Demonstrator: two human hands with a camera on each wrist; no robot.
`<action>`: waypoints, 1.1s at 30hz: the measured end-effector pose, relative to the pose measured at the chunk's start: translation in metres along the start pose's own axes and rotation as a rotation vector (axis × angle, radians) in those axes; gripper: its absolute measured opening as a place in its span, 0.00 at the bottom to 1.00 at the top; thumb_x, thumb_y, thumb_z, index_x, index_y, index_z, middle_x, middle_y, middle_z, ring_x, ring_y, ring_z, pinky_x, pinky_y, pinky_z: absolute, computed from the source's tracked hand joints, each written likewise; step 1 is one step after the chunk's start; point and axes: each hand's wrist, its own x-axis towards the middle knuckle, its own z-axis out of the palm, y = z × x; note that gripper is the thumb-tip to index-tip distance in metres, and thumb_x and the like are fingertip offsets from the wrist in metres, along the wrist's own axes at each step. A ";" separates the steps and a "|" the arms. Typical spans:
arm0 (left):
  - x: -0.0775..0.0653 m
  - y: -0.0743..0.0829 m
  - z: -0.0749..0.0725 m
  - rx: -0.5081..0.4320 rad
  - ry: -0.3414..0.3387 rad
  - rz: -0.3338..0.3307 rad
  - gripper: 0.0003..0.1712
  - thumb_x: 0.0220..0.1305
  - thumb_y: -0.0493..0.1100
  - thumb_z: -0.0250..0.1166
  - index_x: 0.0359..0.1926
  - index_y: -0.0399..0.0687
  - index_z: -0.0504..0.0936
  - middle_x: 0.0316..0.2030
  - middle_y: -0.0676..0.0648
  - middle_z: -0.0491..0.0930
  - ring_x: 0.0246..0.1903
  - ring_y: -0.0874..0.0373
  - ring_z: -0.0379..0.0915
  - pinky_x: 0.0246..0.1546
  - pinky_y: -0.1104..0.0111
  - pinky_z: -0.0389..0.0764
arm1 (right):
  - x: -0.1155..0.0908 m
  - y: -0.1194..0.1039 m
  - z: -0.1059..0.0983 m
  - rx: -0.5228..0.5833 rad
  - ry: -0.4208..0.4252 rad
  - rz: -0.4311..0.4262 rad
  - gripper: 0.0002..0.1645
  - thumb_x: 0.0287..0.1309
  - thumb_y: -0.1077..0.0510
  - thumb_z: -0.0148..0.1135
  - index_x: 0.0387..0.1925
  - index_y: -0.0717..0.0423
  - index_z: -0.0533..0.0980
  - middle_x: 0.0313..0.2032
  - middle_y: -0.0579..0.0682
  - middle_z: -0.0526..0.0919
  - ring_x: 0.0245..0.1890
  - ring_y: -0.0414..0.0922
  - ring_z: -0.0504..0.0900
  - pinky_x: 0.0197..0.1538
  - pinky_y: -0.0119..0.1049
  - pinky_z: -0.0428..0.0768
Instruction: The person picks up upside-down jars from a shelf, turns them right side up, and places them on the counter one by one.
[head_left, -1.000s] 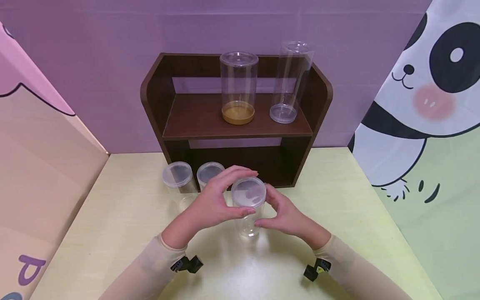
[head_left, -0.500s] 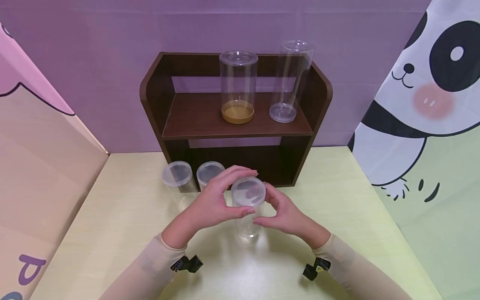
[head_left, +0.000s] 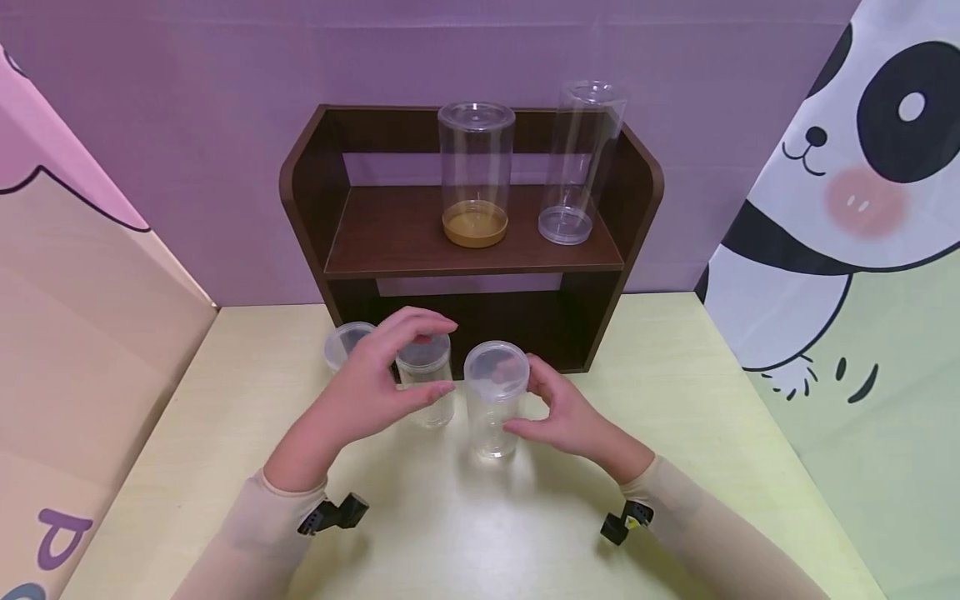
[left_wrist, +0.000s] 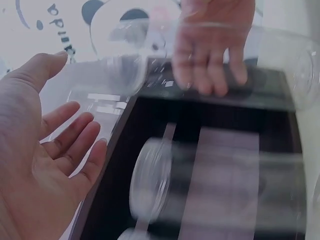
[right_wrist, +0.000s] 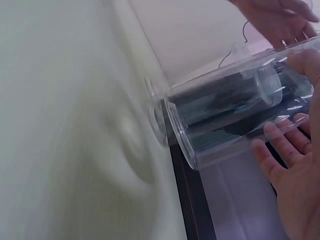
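My right hand [head_left: 566, 412] grips a clear plastic jar [head_left: 493, 417] with a translucent lid, thumb and fingers around its right side. In the right wrist view the jar [right_wrist: 215, 135] stands between thumb and fingers, its base close over the table. My left hand [head_left: 363, 379] is apart from that jar, thumb and fingers spread in a wide curve. It overlaps a second lidded jar [head_left: 424, 357] in the head view; in the left wrist view nothing touches its palm or fingers [left_wrist: 75, 135]. Behind the left hand a third lidded jar [head_left: 347, 342] is partly hidden.
A dark brown two-tier shelf [head_left: 472, 272] stands at the back of the pale table [head_left: 480, 542]. Its upper board carries a wide clear cylinder [head_left: 477, 158] with an amber base and a narrower clear cylinder [head_left: 581, 158]. A printed panda cloth [head_left: 870, 167] hangs at right.
My left hand has let go of the front jar and moved left to the second jar. The right hand and its jar have shifted slightly toward the shelf.
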 end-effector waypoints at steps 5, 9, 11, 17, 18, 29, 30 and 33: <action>-0.014 -0.010 -0.024 0.072 0.083 0.000 0.31 0.61 0.33 0.83 0.64 0.46 0.84 0.61 0.45 0.84 0.61 0.52 0.79 0.63 0.66 0.80 | 0.013 0.008 -0.001 -0.002 0.023 0.015 0.44 0.59 0.67 0.81 0.73 0.59 0.71 0.66 0.54 0.82 0.67 0.53 0.82 0.74 0.50 0.79; -0.027 -0.017 -0.039 0.113 0.135 -0.027 0.31 0.60 0.29 0.82 0.63 0.43 0.85 0.59 0.46 0.85 0.58 0.52 0.79 0.63 0.73 0.78 | 0.026 0.012 -0.002 -0.002 0.041 0.031 0.45 0.58 0.67 0.81 0.74 0.60 0.70 0.67 0.55 0.81 0.69 0.53 0.81 0.74 0.51 0.79; -0.032 -0.020 -0.044 0.129 0.153 -0.045 0.30 0.60 0.28 0.82 0.63 0.43 0.85 0.59 0.47 0.85 0.57 0.52 0.79 0.63 0.75 0.77 | 0.032 0.014 -0.003 -0.007 0.046 0.030 0.45 0.59 0.67 0.81 0.74 0.60 0.69 0.67 0.55 0.81 0.69 0.54 0.81 0.74 0.51 0.79; -0.039 -0.023 -0.050 0.143 0.179 -0.066 0.28 0.61 0.26 0.80 0.61 0.38 0.85 0.56 0.42 0.86 0.56 0.51 0.79 0.63 0.76 0.77 | 0.049 0.019 -0.005 -0.012 0.051 0.018 0.45 0.59 0.67 0.81 0.74 0.60 0.69 0.68 0.56 0.80 0.70 0.53 0.80 0.75 0.47 0.78; -0.039 -0.023 -0.050 0.145 0.180 -0.065 0.27 0.61 0.26 0.80 0.61 0.37 0.85 0.56 0.41 0.86 0.56 0.51 0.79 0.63 0.76 0.77 | 0.050 0.019 -0.005 -0.013 0.054 0.020 0.45 0.59 0.68 0.82 0.74 0.60 0.70 0.67 0.56 0.80 0.70 0.53 0.79 0.75 0.46 0.78; -0.038 -0.025 -0.050 0.144 0.188 -0.060 0.24 0.62 0.25 0.78 0.59 0.35 0.85 0.55 0.40 0.86 0.55 0.53 0.80 0.62 0.76 0.77 | 0.054 0.029 -0.002 0.004 0.058 0.065 0.43 0.59 0.68 0.81 0.73 0.60 0.70 0.67 0.57 0.82 0.70 0.53 0.80 0.76 0.50 0.78; -0.038 -0.025 -0.050 0.145 0.188 -0.059 0.24 0.62 0.25 0.78 0.59 0.35 0.85 0.55 0.40 0.86 0.55 0.53 0.80 0.61 0.76 0.77 | 0.054 0.031 -0.002 0.003 0.056 0.075 0.43 0.60 0.67 0.81 0.73 0.60 0.70 0.67 0.56 0.82 0.70 0.53 0.80 0.76 0.49 0.77; -0.038 -0.026 -0.050 0.146 0.192 -0.051 0.23 0.62 0.25 0.78 0.58 0.35 0.86 0.55 0.42 0.86 0.55 0.54 0.80 0.61 0.76 0.78 | 0.052 0.035 0.000 0.000 0.053 0.097 0.42 0.60 0.66 0.81 0.72 0.59 0.71 0.67 0.56 0.82 0.71 0.53 0.80 0.76 0.50 0.77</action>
